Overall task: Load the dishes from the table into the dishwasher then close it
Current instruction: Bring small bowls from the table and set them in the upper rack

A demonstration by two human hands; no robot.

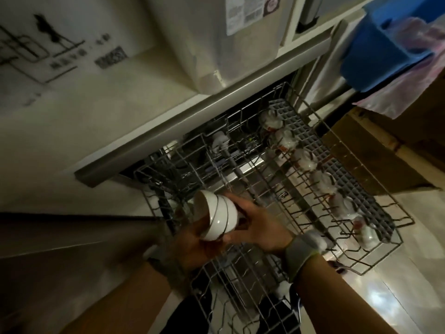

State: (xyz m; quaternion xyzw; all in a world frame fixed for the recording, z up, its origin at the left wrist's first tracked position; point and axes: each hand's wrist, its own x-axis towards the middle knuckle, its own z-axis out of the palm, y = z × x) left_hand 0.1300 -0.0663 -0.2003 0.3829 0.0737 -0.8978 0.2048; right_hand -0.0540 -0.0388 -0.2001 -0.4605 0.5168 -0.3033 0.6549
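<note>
A stack of white bowls point(216, 215) lies tilted on its side above the pulled-out wire dishwasher rack point(375, 259). My left hand point(192, 249) cups the stack from below, fingers curled round its lower rim. My right hand point(260, 227) grips the base end of the stack from the right. Both wrists wear grey bands. Several white cups point(301, 157) stand in a row along the rack's right side, next to a grey plastic grid shelf point(361, 189).
The white counter edge point(192, 116) overhangs the dishwasher opening. A blue bin point(385, 44) with a pink plastic bag sits at the upper right. A brown cardboard box point(375, 160) stands right of the rack. Glossy floor point(397, 285) lies at the lower right.
</note>
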